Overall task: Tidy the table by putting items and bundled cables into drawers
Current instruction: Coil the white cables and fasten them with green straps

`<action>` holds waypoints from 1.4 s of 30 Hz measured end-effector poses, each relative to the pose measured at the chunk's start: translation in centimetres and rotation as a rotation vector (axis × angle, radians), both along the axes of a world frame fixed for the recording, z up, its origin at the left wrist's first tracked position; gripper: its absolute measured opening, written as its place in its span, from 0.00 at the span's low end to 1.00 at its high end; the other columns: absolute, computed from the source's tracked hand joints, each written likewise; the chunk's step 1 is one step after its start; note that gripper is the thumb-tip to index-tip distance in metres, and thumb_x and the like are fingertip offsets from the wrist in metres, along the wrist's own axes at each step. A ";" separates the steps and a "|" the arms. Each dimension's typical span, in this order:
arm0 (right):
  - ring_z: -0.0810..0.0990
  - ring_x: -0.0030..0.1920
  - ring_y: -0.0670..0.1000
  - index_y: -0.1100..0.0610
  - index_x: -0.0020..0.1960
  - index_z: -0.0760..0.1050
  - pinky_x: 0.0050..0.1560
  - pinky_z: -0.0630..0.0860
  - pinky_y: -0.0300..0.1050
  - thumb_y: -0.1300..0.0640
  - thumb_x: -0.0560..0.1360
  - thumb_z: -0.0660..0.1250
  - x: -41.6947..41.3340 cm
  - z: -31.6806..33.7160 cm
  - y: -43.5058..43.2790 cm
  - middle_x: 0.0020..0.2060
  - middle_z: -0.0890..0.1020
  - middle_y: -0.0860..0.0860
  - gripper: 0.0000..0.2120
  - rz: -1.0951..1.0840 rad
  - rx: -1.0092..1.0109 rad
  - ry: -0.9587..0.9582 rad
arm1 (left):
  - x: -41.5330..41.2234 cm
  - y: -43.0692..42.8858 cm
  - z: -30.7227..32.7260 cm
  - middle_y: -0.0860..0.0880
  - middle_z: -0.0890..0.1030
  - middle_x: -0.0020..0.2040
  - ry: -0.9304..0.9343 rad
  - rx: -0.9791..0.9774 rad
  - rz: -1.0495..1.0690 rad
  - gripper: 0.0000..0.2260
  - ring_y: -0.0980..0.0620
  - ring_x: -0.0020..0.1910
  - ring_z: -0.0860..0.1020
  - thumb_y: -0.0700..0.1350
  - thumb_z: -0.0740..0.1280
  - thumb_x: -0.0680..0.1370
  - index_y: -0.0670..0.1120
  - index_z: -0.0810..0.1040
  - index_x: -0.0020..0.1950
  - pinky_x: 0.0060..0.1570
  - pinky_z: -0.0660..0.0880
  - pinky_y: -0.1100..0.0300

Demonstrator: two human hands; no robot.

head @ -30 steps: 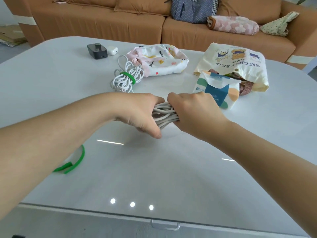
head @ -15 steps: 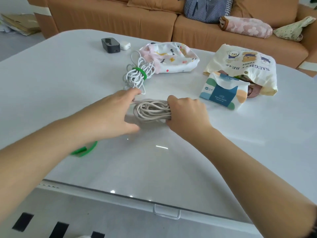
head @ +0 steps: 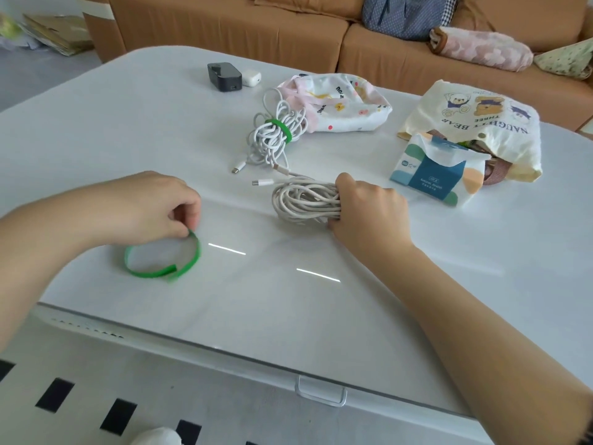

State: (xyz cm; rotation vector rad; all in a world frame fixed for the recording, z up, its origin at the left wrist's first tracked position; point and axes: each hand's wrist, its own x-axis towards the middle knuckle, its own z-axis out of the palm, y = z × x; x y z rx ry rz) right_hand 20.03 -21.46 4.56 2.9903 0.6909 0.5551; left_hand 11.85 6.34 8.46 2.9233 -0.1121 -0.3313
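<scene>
- White table (head: 128,130): bearing everything to be tidied, nothing stowed yet.
- Cream bear-print tote bag (head: 475,123): slumped at the far right, well apart from both hands.
- Printed pouch (head: 340,104): lying mid-table at the far side, touching the tied cable bundle.
- Tissue pack (head: 439,175): standing just before the tote, near the right hand.
- Right hand (head: 369,213): fingers curled tight round one end of the loose cable coil (head: 305,200), pressing it to the tabletop, likely to stop the loops springing apart before binding. Plug ends trailing free to the left.
- Left hand (head: 144,207): thumb and forefinger pinching one end of the green strap (head: 154,273), other fingers tucked in. Rest of the strap curved on the table near the front edge, apparently being fetched to wrap the coil.
- Tied cable bundle (head: 272,146): already cinched with a green tie (head: 282,130), seemingly ready for a drawer.
- Black charger (head: 224,76) and white earbud case (head: 251,78): side by side at the far edge.
- Drawer handle (head: 321,396): under the near rim, drawer closed.
</scene>
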 end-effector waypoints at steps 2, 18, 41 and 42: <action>0.67 0.32 0.58 0.55 0.44 0.60 0.30 0.54 0.44 0.52 0.71 0.67 0.0 0.1 0.0 0.32 0.67 0.49 0.15 0.005 0.016 0.009 | 0.4 -0.9 -0.2 0.56 0.77 0.40 -0.050 -0.028 0.004 0.10 0.61 0.40 0.75 0.42 0.71 0.73 0.55 0.75 0.37 0.42 0.71 0.62; 0.67 0.29 0.44 0.51 0.36 0.67 0.29 0.61 0.32 0.57 0.63 0.64 0.6 1.3 -4.3 0.27 0.73 0.39 0.06 0.138 0.813 0.221 | 9.0 -13.8 -2.7 0.53 0.77 0.29 -0.328 -0.750 0.335 0.12 0.60 0.23 0.74 0.39 0.65 0.75 0.49 0.72 0.32 0.21 0.72 0.64; 0.74 0.38 0.47 0.50 0.56 0.77 0.38 0.72 0.43 0.58 0.63 0.63 2.7 1.1 -5.2 0.37 0.77 0.40 0.21 0.053 0.696 0.077 | 9.1 -15.1 -3.4 0.48 0.82 0.32 -0.182 -1.193 0.146 0.03 0.47 0.26 0.76 0.38 0.66 0.76 0.42 0.73 0.48 0.32 0.72 0.54; 0.75 0.39 0.49 0.50 0.58 0.76 0.39 0.73 0.46 0.57 0.62 0.62 2.8 1.2 -5.4 0.39 0.79 0.42 0.23 0.006 0.667 0.077 | 9.1 -14.9 -3.4 0.47 0.82 0.33 -0.162 -1.201 0.119 0.03 0.46 0.27 0.76 0.37 0.65 0.77 0.42 0.71 0.48 0.34 0.73 0.53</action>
